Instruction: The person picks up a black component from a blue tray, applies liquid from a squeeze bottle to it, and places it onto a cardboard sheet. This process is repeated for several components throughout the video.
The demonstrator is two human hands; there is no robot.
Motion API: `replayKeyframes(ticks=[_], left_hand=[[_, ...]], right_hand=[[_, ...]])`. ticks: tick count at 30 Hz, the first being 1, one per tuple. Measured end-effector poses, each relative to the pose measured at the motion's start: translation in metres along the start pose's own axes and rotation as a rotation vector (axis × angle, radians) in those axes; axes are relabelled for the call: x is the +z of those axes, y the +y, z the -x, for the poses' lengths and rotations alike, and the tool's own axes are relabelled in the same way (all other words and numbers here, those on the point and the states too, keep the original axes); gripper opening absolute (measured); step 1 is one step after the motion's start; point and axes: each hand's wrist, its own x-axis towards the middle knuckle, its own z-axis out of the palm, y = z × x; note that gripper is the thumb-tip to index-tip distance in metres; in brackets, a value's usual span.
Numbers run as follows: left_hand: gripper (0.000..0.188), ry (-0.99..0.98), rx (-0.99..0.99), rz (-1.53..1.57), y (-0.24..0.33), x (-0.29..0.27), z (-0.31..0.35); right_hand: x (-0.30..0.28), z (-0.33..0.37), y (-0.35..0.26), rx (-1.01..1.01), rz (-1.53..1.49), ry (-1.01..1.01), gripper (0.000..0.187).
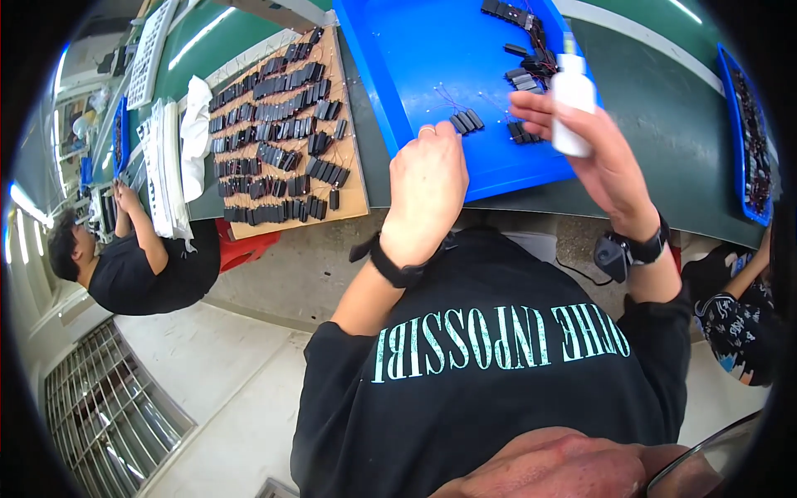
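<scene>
The right hand [610, 162] grips a white bottle [573, 104], its nozzle pointing away from the wearer and its fingers reaching toward the left hand [427, 183]. That left hand is curled over the near edge of the blue tray [407, 62], with a small row of black pieces [466, 122] just beside its fingertips, on the side toward the right hand; whether it pinches anything, I cannot tell.

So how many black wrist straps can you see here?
2: one black wrist strap just behind the left hand, another black wrist strap just behind the right hand. Others may be hidden.
</scene>
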Motion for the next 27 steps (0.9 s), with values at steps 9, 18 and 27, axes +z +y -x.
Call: replayKeyframes(ticks=[9,18,27], left_hand=[[0.032,0.067,-0.185,0.201,0.007,0.023,-0.018],[0.018,0.046,-0.047,-0.009,0.006,0.016,-0.014],[0.009,0.137,-0.012,0.016,0.003,0.022,-0.015]], right_hand=[[0.014,-0.034,0.030,0.330,0.063,-0.017,0.042],[0.005,0.002,0.022,-0.202,0.440,0.053,0.034],[0.006,0.019,0.043,-0.300,0.355,0.187,0.033]])
